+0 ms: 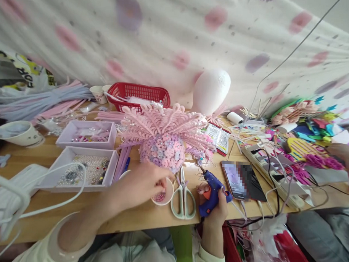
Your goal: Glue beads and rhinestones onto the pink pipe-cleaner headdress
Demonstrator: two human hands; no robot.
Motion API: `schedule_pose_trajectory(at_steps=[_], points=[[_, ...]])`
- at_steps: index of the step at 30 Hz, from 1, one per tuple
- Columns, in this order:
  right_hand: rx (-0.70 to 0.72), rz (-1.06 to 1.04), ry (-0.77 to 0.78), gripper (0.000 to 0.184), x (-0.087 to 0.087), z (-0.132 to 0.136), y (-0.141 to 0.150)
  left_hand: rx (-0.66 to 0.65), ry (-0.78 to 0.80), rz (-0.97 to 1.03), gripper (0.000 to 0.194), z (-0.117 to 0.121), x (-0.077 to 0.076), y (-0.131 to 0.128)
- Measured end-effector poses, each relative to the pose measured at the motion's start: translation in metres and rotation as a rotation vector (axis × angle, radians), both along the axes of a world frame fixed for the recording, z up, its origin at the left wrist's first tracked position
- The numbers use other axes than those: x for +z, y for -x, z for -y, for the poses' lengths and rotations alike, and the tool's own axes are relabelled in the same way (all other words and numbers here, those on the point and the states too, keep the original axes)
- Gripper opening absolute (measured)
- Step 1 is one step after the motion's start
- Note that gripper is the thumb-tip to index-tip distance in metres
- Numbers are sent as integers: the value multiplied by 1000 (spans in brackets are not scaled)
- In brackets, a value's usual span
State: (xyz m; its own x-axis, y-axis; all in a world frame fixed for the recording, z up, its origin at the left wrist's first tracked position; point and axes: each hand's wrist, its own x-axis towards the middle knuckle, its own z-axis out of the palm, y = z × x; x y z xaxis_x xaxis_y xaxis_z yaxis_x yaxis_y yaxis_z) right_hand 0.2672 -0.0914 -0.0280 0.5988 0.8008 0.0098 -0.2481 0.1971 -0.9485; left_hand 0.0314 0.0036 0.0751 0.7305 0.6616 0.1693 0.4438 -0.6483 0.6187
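My left hand [141,185] reaches over a small white cup [167,197] of pink beads, its fingers pinched together inside the rim; what they hold is too small to see. My right hand [214,207] grips a blue hot glue gun [211,189], nozzle aimed up and left toward a dome covered in pink and lilac sequins [164,149] topped with pink feathery chenille fronds. Pale green scissors [183,198] lie between the two hands on the wooden table [137,217].
Two lilac trays [84,164] of pearls and beads sit at left, a red basket [138,93] and white foam head [211,90] behind. A phone [238,181], power strip [272,169] with cables and craft scraps crowd the right. Another person's hand [344,154] shows at far right.
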Motion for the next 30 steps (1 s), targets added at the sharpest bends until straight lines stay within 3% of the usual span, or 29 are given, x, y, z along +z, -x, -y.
schedule_pose_trajectory(at_steps=[3, 7, 10, 13, 16, 18, 23, 30], points=[[-17, 34, 10, 52, 2, 0, -2, 137, 295, 237, 34, -5, 8, 27], [-3, 142, 5, 50, 22, 0, -6, 242, 263, 443, 30, -2, -5, 54], [34, 344, 33, 46, 61, -2, 0, 298, 181, 528, 15, 1, -22, 66], [45, 582, 119, 39, 111, -13, 23, 341, 161, 585, 14, 4, -35, 73], [259, 876, 201, 43, 152, -40, 53, 379, 176, 633, 15, 7, -42, 77], [385, 1090, 225, 46, 169, -62, 67, 406, 188, 652, 15, 10, -44, 81], [443, 1451, 314, 49, 181, -101, 82, 447, 207, 709, 14, 12, -48, 86], [419, 1592, 401, 50, 180, -107, 92, 465, 243, 773, 12, 7, -49, 88]])
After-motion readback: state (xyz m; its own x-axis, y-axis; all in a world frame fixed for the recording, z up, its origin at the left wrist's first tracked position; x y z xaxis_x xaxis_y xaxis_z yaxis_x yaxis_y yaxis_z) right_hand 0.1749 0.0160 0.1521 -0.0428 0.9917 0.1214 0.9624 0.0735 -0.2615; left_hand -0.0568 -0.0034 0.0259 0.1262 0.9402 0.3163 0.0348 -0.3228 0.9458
